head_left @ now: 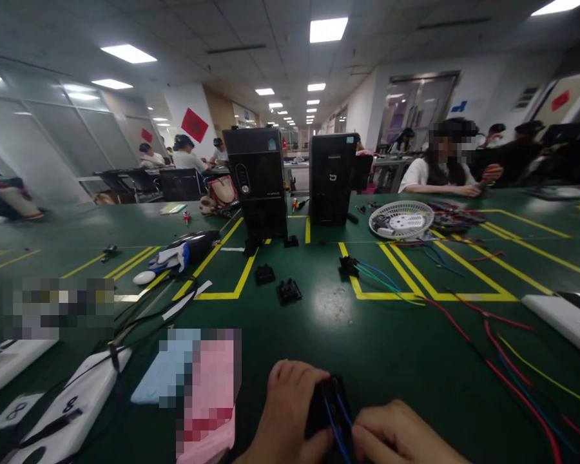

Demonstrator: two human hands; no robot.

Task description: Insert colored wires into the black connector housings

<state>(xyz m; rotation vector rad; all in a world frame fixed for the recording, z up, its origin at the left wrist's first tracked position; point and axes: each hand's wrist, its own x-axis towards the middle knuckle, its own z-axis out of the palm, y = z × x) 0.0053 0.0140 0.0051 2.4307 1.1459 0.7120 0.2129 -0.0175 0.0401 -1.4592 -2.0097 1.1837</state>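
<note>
Near the bottom edge, my left hand [292, 409] is closed around a small black plastic part [336, 386]. Blue wires [335, 419] run from this part down toward the frame's edge. At its right side, my right hand [391, 432] is pinched at one of the blue wires, close to the part. My right fingertips are partly hidden behind the hand. Beyond my hands lie similar black plastic pieces [289, 291], loose on the green table [338, 348]. Another black connector [348, 265] with blue and green wires lies farther right.
Two black computer towers [261, 187] stand at the back. A white basket [401, 219] and a wire pile [454, 218] sit at right, with loose red wires [464, 332] nearer. White numbered boxes [72, 403], cables and a pink item [212, 393] lie left. A person [444, 161] sits opposite.
</note>
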